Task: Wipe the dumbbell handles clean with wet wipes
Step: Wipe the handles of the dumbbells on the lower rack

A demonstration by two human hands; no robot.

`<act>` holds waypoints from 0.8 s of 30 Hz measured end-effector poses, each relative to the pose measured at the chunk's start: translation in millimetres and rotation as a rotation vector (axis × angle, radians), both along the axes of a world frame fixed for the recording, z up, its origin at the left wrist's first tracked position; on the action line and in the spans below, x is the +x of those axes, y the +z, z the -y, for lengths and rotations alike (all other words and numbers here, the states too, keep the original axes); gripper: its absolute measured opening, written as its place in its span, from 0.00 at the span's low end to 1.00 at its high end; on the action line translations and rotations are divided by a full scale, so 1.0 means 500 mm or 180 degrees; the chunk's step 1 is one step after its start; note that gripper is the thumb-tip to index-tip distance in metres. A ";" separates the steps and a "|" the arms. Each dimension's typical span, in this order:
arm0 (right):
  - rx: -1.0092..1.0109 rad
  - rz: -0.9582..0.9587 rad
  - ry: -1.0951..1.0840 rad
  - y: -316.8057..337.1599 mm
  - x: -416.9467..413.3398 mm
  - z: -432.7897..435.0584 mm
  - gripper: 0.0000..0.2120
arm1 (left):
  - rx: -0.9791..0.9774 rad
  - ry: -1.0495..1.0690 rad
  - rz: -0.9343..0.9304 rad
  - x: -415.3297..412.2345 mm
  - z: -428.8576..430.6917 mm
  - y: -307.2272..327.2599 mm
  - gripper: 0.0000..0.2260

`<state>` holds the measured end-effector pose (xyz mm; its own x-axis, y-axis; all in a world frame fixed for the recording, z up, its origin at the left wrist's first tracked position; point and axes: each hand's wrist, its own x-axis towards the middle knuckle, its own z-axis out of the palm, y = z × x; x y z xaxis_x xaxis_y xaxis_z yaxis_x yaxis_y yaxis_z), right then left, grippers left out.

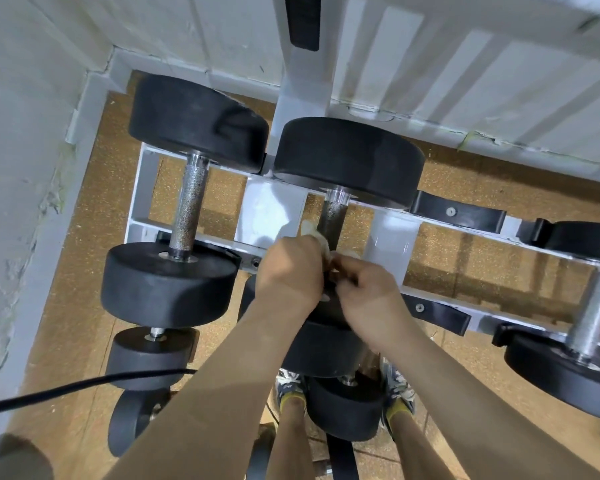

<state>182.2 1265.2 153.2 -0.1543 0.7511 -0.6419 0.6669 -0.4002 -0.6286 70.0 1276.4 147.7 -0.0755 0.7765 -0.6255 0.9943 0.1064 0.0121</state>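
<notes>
White wet wipe (313, 231) bunched against the dark knurled handle (334, 216) of the middle dumbbell (349, 157), which lies on the top tier of the white rack (272, 206). Head view, the only 1 available.

Left hand (291, 268): fingers curled round the wipe, pressing it to the handle's left side. Right hand (366, 291): fingers curled too, pinching what looks like the wipe's other end near the bar's near end. That spot is blurred, so the exact hold is uncertain. The 2 hands meet over the bar.

Neighbours: left dumbbell (187, 202) with a speckled, rusty-looking handle; right dumbbell (591, 306) with a brighter one. No hand on either. Black cable (66, 388) crosses the lower left.

Judgement: the step in hand is wrapping and scrubbing this 1 handle. To do it well, wrap the wipe fully round and twist while sliding collar to collar so the knurl grooves get worked. Refold to a fresh face once soiled. The far half of the bar shows bare and likely needs a pass.
</notes>
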 end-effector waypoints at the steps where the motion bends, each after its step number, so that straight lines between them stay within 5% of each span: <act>1: 0.0092 -0.0180 -0.0523 -0.007 -0.003 -0.014 0.16 | -0.0132 0.0061 0.0003 0.001 0.007 0.012 0.09; 3: 0.0295 -0.0503 -0.1305 -0.016 -0.019 -0.043 0.10 | -0.0232 0.0094 0.0001 0.007 0.018 0.029 0.09; 6: 0.0256 -0.0625 -0.1390 -0.010 -0.035 -0.028 0.10 | -0.0063 0.0071 0.0120 0.014 0.041 0.037 0.09; 10: -0.0109 -0.0573 -0.1040 0.011 -0.007 0.022 0.08 | 0.0671 0.0561 0.1521 -0.006 0.100 0.021 0.10; 14: -0.0789 -0.1009 -0.0201 0.026 0.022 -0.014 0.07 | 0.1112 0.1087 0.2081 -0.032 0.143 0.027 0.14; 17: -0.0027 -0.0596 0.0623 0.022 0.011 -0.025 0.08 | 0.1417 0.2009 0.2142 -0.055 0.182 0.040 0.13; 21: 0.0552 -0.0187 0.2774 -0.017 -0.012 -0.033 0.20 | 0.1093 0.2121 0.1969 -0.052 0.231 0.025 0.20; 24: 0.0941 0.0133 0.3534 -0.041 -0.005 -0.051 0.19 | 0.1347 0.2286 0.1762 -0.030 0.221 0.002 0.22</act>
